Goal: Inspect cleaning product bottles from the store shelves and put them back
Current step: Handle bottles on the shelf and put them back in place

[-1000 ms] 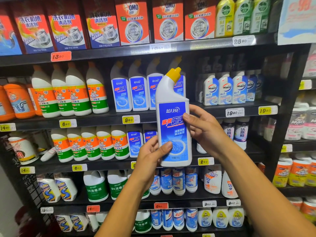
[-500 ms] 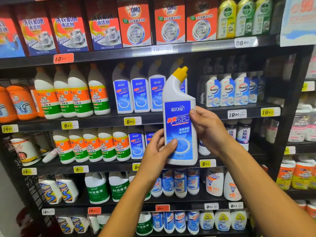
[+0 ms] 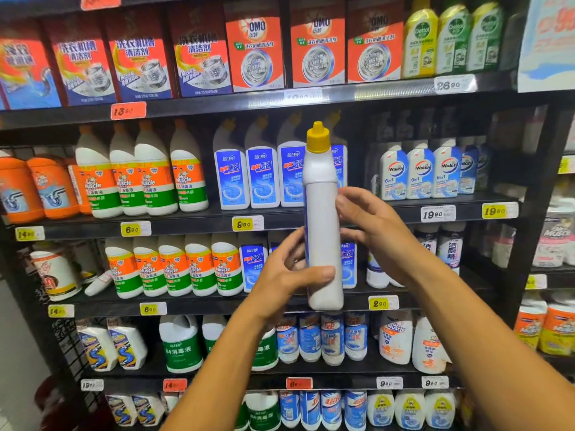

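Note:
I hold a white toilet-cleaner bottle (image 3: 322, 231) with a yellow cap upright in front of the shelves. Its narrow white side faces me, and only a sliver of its blue label shows on the left edge. My left hand (image 3: 289, 275) grips the lower part, thumb across the front near the base. My right hand (image 3: 370, 225) is at the bottle's right side at mid height, fingers curved toward it; whether they hold or only touch it is not plain. Matching blue-labelled bottles (image 3: 261, 175) stand in a row on the shelf behind.
Black shelving (image 3: 193, 222) is packed with products: orange and green Mr Muscle bottles (image 3: 143, 178) at left, Walch bottles (image 3: 420, 169) at right, OMO pouches (image 3: 317, 48) above, green-labelled jugs (image 3: 180, 346) below. Yellow price tags line the shelf edges.
The bottle has been turned about its upright axis: its blue front label faced me before, now its narrow white side does. Both hands have shifted their hold around it.

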The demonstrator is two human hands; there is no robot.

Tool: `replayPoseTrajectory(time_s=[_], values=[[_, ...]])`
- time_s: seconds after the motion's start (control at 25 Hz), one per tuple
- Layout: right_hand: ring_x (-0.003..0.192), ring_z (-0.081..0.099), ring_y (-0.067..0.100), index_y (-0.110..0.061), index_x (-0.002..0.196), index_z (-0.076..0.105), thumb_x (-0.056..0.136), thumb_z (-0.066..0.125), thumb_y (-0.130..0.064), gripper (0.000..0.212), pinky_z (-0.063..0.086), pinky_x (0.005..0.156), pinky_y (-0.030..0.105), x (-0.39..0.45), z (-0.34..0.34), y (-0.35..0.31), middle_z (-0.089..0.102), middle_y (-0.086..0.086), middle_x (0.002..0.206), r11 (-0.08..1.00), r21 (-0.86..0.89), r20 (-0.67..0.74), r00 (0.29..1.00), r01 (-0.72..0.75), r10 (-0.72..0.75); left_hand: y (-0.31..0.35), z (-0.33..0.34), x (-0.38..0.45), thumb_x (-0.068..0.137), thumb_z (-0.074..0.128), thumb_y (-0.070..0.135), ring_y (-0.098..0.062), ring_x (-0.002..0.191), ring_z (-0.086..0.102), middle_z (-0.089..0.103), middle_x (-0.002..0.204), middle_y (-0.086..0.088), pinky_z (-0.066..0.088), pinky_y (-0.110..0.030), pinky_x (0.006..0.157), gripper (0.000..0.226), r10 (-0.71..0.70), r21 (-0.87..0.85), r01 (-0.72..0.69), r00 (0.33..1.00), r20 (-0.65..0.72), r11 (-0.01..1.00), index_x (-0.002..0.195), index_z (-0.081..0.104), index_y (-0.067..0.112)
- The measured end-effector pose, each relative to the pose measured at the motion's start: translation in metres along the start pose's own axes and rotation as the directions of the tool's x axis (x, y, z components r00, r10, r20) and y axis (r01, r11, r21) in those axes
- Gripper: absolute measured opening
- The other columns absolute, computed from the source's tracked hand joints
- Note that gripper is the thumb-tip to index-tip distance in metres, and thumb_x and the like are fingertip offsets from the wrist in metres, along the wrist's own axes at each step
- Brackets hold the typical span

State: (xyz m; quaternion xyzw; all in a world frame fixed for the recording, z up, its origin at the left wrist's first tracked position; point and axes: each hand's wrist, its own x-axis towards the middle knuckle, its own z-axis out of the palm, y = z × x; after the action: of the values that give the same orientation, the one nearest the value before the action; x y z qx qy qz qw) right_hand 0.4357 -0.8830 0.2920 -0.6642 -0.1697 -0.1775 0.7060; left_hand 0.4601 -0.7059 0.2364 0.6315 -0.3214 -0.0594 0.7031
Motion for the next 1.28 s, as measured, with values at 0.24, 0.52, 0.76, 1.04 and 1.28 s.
replayPoseTrajectory(time_s=[0.24, 0.52, 0.76, 1.04, 1.28], values=[[0.108, 0.066, 0.020, -0.018, 0.119, 0.065, 0.080, 0.070, -0.050, 0.050, 0.049, 0.097, 0.039, -0.001, 0.000, 0.002, 0.072, 0.002, 0.112, 0.999, 0.008, 0.101, 0.994, -0.035, 0.034, 0.003, 0.002, -0.004, 0.060, 0.076, 0.024, -0.027, 0.116, 0.061, 0.066, 0.127, -0.009, 0.046, -0.053, 0.101, 0.075, -0.027, -0.114, 0.040, 0.993, 0.114, 0.993, 0.133, 0.057, 0.022], [0.095, 0.073, 0.021, -0.014, 0.118, 0.066, 0.081, 0.071, -0.055, 0.056, 0.057, 0.078, 0.031, 0.001, 0.004, -0.007, 0.076, 0.007, 0.105, 0.980, -0.136, -0.019, 0.989, -0.145, 0.144, 0.029, 0.019, -0.003, 0.063, 0.077, 0.054, -0.018, 0.090, 0.071, 0.074, 0.108, -0.006, 0.057, -0.039, 0.076, 0.055, -0.205, -0.050, 0.206, 0.979, 0.013, 0.977, 0.109, 0.073, 0.025], [0.077, 0.072, 0.016, -0.015, 0.101, 0.073, 0.078, 0.064, -0.070, 0.060, 0.056, 0.053, 0.027, 0.013, 0.013, -0.018, 0.071, 0.011, 0.102, 0.922, -0.084, -0.103, 0.924, -0.378, 0.369, 0.063, 0.018, 0.012, 0.083, 0.057, 0.068, -0.029, 0.109, 0.069, 0.071, 0.120, -0.010, 0.052, -0.056, 0.094, 0.058, -0.354, -0.071, 0.357, 0.934, 0.049, 0.932, 0.115, 0.073, 0.022], [0.087, 0.073, 0.026, -0.011, 0.108, 0.069, 0.080, 0.068, -0.062, 0.058, 0.060, 0.061, 0.033, 0.018, 0.012, -0.016, 0.070, 0.019, 0.102, 0.921, -0.048, -0.044, 0.922, -0.387, 0.385, 0.066, 0.014, 0.008, 0.066, 0.065, 0.068, -0.022, 0.092, 0.074, 0.075, 0.108, -0.008, 0.061, -0.043, 0.071, 0.070, -0.324, 0.010, 0.324, 0.945, 0.044, 0.946, 0.117, 0.069, 0.020], [0.093, 0.073, 0.024, -0.021, 0.110, 0.066, 0.088, 0.068, -0.043, 0.031, 0.057, 0.085, 0.042, 0.005, 0.012, -0.006, 0.076, 0.008, 0.103, 0.969, -0.081, 0.071, 0.969, -0.231, 0.237, 0.029, 0.018, -0.010, 0.067, 0.080, 0.040, -0.010, 0.081, 0.072, 0.075, 0.100, -0.003, 0.054, -0.024, 0.059, 0.054, -0.126, 0.094, 0.136, 0.987, -0.103, 0.986, 0.115, 0.063, 0.020]])
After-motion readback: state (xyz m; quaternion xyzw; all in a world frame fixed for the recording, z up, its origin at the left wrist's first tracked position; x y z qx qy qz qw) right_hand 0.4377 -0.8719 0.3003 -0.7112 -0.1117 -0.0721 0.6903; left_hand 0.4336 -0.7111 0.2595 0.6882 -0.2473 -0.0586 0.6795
